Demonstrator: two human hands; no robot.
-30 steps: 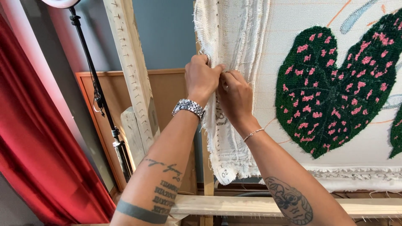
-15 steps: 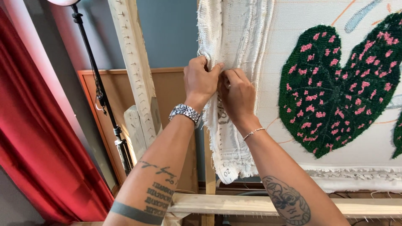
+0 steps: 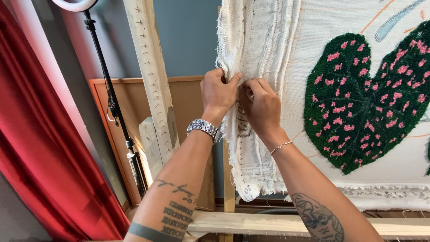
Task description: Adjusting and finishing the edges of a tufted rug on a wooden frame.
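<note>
A white backing cloth point(image 3: 340, 31) is stretched on a wooden frame point(image 3: 286, 224), with a tufted dark green leaf dotted pink point(image 3: 363, 98) on it. Its frayed left edge point(image 3: 251, 49) hangs in folds over the frame's side. My left hand point(image 3: 218, 92), with a metal watch on the wrist, pinches that edge between thumb and fingers. My right hand point(image 3: 261, 106), wearing a thin bracelet, presses its fingertips into the same fold right beside the left hand. Both hands touch each other on the cloth.
A loose wooden beam studded with nails point(image 3: 152, 80) leans left of the frame. A black ring light stand point(image 3: 112, 103) rises beside it, a red curtain point(image 3: 40, 148) hangs at far left, and a brown board point(image 3: 188, 103) stands against the blue wall.
Both hands stay on the cloth's frayed edge, shifting only slightly. The view has drifted a little.
</note>
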